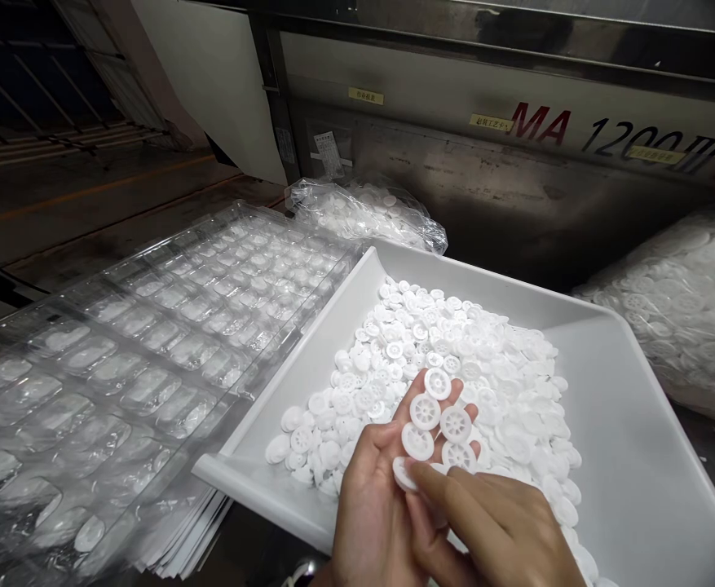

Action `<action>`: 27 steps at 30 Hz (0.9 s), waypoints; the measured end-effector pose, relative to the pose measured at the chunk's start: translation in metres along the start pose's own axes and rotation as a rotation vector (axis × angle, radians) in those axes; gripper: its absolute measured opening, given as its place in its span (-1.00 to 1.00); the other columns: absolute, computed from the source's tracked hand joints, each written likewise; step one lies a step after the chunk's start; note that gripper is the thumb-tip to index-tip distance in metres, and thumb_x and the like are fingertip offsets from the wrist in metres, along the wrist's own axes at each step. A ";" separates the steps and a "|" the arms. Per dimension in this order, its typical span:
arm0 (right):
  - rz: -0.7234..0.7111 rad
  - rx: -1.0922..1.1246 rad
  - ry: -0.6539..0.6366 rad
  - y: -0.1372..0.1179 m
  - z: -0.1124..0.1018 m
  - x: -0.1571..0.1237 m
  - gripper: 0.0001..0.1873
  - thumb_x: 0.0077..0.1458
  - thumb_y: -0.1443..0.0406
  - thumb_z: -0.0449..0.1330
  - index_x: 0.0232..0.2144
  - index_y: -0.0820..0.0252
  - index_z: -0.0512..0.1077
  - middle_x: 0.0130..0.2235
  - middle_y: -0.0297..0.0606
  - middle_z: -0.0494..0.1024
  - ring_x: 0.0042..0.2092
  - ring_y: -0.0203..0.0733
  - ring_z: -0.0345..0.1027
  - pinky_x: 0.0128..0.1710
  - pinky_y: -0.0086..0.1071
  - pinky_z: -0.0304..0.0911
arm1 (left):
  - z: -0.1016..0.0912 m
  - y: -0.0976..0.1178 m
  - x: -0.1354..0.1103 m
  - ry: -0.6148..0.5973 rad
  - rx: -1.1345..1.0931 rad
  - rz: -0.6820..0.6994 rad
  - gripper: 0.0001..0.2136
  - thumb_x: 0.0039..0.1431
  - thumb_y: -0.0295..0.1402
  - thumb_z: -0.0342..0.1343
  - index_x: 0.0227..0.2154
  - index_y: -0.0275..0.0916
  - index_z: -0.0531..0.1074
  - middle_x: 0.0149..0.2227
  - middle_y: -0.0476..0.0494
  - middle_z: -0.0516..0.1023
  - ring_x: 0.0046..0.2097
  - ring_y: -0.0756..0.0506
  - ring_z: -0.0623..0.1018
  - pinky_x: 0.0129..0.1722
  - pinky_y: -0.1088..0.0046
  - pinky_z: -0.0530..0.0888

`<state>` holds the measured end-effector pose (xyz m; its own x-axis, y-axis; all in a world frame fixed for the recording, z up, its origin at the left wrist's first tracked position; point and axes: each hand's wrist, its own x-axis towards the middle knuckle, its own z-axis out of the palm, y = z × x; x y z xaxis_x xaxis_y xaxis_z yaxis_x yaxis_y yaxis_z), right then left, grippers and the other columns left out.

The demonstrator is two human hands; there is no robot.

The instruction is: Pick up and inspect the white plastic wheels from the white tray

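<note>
My left hand [372, 497] is turned palm up with several small white spoked plastic wheels [424, 412] lying over its palm and fingers. My right hand [504, 518] reaches across from the right, its fingers closed at a white wheel [403, 474] near the base of the left thumb. Part of that wheel and the right fingertips are hidden. Both hands are over a large pale grey plastic tray [614, 391], in which a heap of loose white wheels [479, 342] is spread.
To the left, clear plastic blister trays [167, 326] with white pieces in their pockets are stacked above paper sheets [189, 538]. A clear bag of white parts [363, 214] sits behind, and another bag [687, 310] at right. A machine panel [430, 163] closes off the back.
</note>
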<state>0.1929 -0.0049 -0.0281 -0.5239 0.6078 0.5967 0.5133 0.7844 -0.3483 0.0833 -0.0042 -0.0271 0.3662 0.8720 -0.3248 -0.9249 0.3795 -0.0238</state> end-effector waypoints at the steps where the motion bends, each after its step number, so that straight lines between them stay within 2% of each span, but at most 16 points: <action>1: 0.071 0.069 0.025 0.000 -0.001 0.001 -0.81 0.02 0.52 0.15 -0.25 0.34 0.42 -0.60 -0.42 0.33 -0.64 -0.40 0.14 -0.67 -0.49 0.07 | 0.001 0.000 0.000 0.003 -0.013 0.002 -0.56 0.23 -0.29 -0.20 0.17 -0.15 0.15 0.09 -0.15 0.42 0.08 -0.15 0.42 0.15 0.29 0.17; 4: 0.412 0.420 0.046 0.006 -0.010 0.006 -0.86 0.04 0.46 0.11 -0.33 0.18 0.40 -0.62 -0.47 0.22 -0.65 -0.41 0.04 -0.68 -0.54 0.04 | 0.007 0.001 0.002 0.038 -0.038 0.065 -0.54 0.23 -0.35 -0.24 0.19 -0.26 0.11 0.08 -0.23 0.42 0.05 -0.13 0.45 0.14 0.32 0.19; 7: 0.704 0.959 0.051 0.018 -0.023 0.013 -0.85 0.13 0.30 0.01 -0.40 0.15 0.36 -0.54 -0.42 0.19 -0.64 -0.42 -0.06 -0.72 -0.53 -0.01 | 0.010 0.002 0.002 0.064 -0.015 0.086 -0.53 0.22 -0.34 -0.24 0.19 -0.31 0.08 0.05 -0.29 0.44 0.04 -0.17 0.45 0.13 0.27 0.20; 10: 0.810 1.338 0.083 0.025 -0.030 0.019 -0.76 0.13 0.18 -0.04 -0.46 0.17 0.30 -0.43 -0.33 0.21 -0.64 -0.45 -0.14 -0.79 -0.55 -0.11 | 0.011 0.002 0.002 0.103 0.010 0.081 -0.53 0.21 -0.33 -0.21 0.19 -0.26 0.09 0.05 -0.25 0.44 0.05 -0.17 0.44 0.13 0.26 0.21; 13: 0.916 1.447 -0.018 0.021 -0.029 0.021 -0.70 0.21 0.11 -0.10 -0.46 0.14 0.21 -0.44 -0.39 0.22 -0.70 -0.52 -0.24 -0.84 -0.61 -0.26 | 0.012 0.003 0.002 0.127 0.011 0.093 -0.54 0.22 -0.34 -0.22 0.19 -0.27 0.09 0.05 -0.24 0.45 0.06 -0.14 0.44 0.13 0.30 0.21; 15: 0.955 1.278 -0.146 0.017 -0.028 0.021 -0.71 0.26 0.13 -0.11 -0.43 0.12 0.22 -0.50 -0.45 0.21 -0.72 -0.52 -0.19 -0.82 -0.62 -0.22 | 0.013 0.002 0.001 0.108 0.003 0.098 -0.54 0.23 -0.35 -0.22 0.18 -0.30 0.10 0.05 -0.24 0.45 0.05 -0.12 0.44 0.13 0.32 0.21; 16: 0.885 1.105 -0.220 0.015 -0.029 0.020 -0.75 0.27 0.16 -0.08 -0.40 0.12 0.25 -0.51 -0.45 0.23 -0.69 -0.49 -0.04 -0.78 -0.62 -0.08 | 0.013 0.002 0.001 0.094 -0.002 0.099 -0.54 0.22 -0.35 -0.22 0.18 -0.30 0.10 0.05 -0.25 0.45 0.05 -0.11 0.45 0.13 0.33 0.21; 18: 0.576 0.649 -0.360 0.014 -0.030 0.016 -0.86 0.24 0.25 0.00 -0.32 0.11 0.33 -0.46 -0.39 0.34 -0.53 -0.37 0.26 -0.59 -0.55 0.20 | 0.012 0.002 0.001 0.065 0.008 0.090 -0.55 0.22 -0.34 -0.21 0.17 -0.27 0.14 0.05 -0.23 0.46 0.01 -0.10 0.48 0.12 0.35 0.22; 20: 0.263 0.262 -0.436 0.014 -0.032 0.011 -0.89 0.21 0.28 0.07 -0.21 0.12 0.36 -0.39 -0.33 0.42 -0.42 -0.29 0.38 -0.48 -0.50 0.28 | 0.008 0.002 0.000 0.061 0.039 0.079 -0.57 0.22 -0.33 -0.18 0.15 -0.20 0.17 0.04 -0.21 0.46 -0.03 -0.09 0.50 0.11 0.34 0.23; 21: 0.170 0.143 -0.457 0.014 -0.031 0.008 -0.85 0.20 0.27 0.09 -0.17 0.13 0.35 -0.39 -0.33 0.43 -0.44 -0.28 0.39 -0.51 -0.50 0.29 | 0.006 0.001 0.000 0.068 0.052 0.073 -0.57 0.22 -0.32 -0.17 0.15 -0.18 0.18 0.04 -0.20 0.47 -0.03 -0.09 0.51 0.11 0.34 0.23; 24: 0.126 0.028 -0.460 0.014 -0.027 0.002 -0.78 0.18 0.23 0.12 -0.12 0.15 0.34 -0.43 -0.37 0.41 -0.50 -0.30 0.37 -0.60 -0.50 0.27 | 0.002 0.000 0.000 0.091 0.065 0.093 -0.58 0.20 -0.32 -0.13 0.14 -0.15 0.20 0.06 -0.17 0.45 0.04 -0.12 0.46 0.13 0.31 0.22; 27: 0.137 0.061 -0.408 0.010 -0.022 0.001 -0.90 0.18 0.30 0.12 -0.23 0.15 0.37 -0.46 -0.40 0.38 -0.53 -0.32 0.32 -0.59 -0.49 0.24 | 0.001 -0.001 0.001 0.091 0.051 0.113 -0.58 0.19 -0.31 -0.11 0.13 -0.14 0.21 0.07 -0.14 0.44 0.09 -0.14 0.41 0.15 0.29 0.21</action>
<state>0.2127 0.0006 -0.0147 -0.6855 0.6966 0.2118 0.5622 0.6913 -0.4540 0.0849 -0.0033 -0.0265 0.2468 0.8793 -0.4074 -0.9526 0.2974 0.0649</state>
